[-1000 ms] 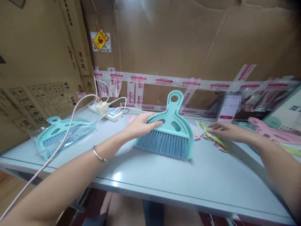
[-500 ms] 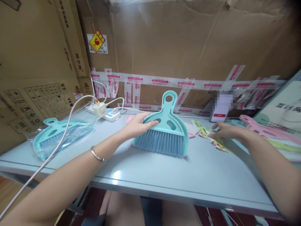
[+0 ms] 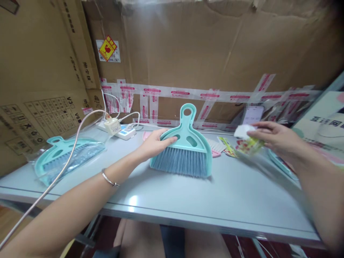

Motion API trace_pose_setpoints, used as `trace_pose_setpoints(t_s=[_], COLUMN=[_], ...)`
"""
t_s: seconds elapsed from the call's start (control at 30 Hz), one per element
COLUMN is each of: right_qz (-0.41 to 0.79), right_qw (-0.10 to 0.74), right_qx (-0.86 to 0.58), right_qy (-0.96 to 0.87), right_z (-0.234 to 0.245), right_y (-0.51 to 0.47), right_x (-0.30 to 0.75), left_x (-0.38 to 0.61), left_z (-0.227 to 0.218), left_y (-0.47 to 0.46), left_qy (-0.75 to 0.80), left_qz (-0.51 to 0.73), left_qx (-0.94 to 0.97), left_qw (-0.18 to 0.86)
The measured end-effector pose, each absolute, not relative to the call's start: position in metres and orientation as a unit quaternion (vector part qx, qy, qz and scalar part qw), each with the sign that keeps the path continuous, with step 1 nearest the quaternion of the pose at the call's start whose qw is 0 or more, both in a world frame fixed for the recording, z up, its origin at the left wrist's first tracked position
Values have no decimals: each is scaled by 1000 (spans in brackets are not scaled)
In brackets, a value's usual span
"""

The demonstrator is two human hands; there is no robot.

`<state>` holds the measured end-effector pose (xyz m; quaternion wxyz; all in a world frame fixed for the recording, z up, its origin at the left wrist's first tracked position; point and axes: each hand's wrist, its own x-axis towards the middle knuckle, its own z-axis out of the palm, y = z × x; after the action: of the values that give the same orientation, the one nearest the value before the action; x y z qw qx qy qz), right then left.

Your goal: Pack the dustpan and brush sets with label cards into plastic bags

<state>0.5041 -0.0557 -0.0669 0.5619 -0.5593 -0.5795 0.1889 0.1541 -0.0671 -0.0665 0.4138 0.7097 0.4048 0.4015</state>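
Observation:
My left hand (image 3: 156, 144) grips the left edge of a turquoise dustpan and brush set (image 3: 185, 143), thumb across its front. The set stands upright on the table, grey-blue bristles down and the handle loop on top. On the right, my right hand (image 3: 274, 138) pinches a printed card (image 3: 248, 141) with green, yellow and red on it and a white part at its top. That card is raised off the table and blurred by motion. Another printed card (image 3: 228, 147) lies on the table between the set and my right hand.
A second turquoise set in clear plastic (image 3: 61, 157) lies at the left, a cable (image 3: 72, 154) crossing in front. Behind are a power strip (image 3: 126, 132), a phone (image 3: 252, 114) and a large cardboard box (image 3: 174, 46). Pale bristles with a pink edge (image 3: 216, 147) show behind the upright set.
My right hand has picked up a printed card from the table and lifted it, moving slightly right. My left hand keeps its hold on the upright set. The view has shifted slightly.

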Motion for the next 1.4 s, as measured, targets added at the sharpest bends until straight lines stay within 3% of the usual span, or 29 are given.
trace_pose_setpoints(t_s=[0.07, 0.17, 0.27, 0.4, 0.63, 0.73, 0.87, 1.07, 1.17, 1.4], right_qz=[296, 338, 341, 288, 144, 157, 213, 88, 79, 334], right_qw=[661, 692, 630, 517, 544, 538, 465, 232, 198, 116], right_qx=[-504, -438, -395, -454, -476, -481, -491, -503, -460, -505], right_qy=[-470, -463, -575, -666, -676, -674, -705, -828, -862, -787], right_z=[-52, -45, -56, -75, -86, -87, -74, -25, -6, -1], right_y=[-76, -106, -120, -111, -99, -99, -103, -108, -108, -98], right_x=[465, 402, 359, 343, 343, 343, 355, 390, 401, 398], left_x=[158, 165, 171, 174, 174, 174, 170, 163, 161, 163], left_z=[-67, -71, -77, -78, -73, -75, -77, -73, -73, -77], left_y=[-69, -73, -75, -79, -83, -81, -77, -72, -70, -70], left_qy=[414, 424, 412, 367, 318, 322, 340, 331, 350, 370], left_qz=[426, 458, 465, 467, 427, 420, 419, 415, 405, 383], left_qx=[672, 593, 525, 497, 599, 638, 650, 659, 656, 654], left_qw=[443, 509, 582, 632, 598, 559, 535, 533, 532, 537])
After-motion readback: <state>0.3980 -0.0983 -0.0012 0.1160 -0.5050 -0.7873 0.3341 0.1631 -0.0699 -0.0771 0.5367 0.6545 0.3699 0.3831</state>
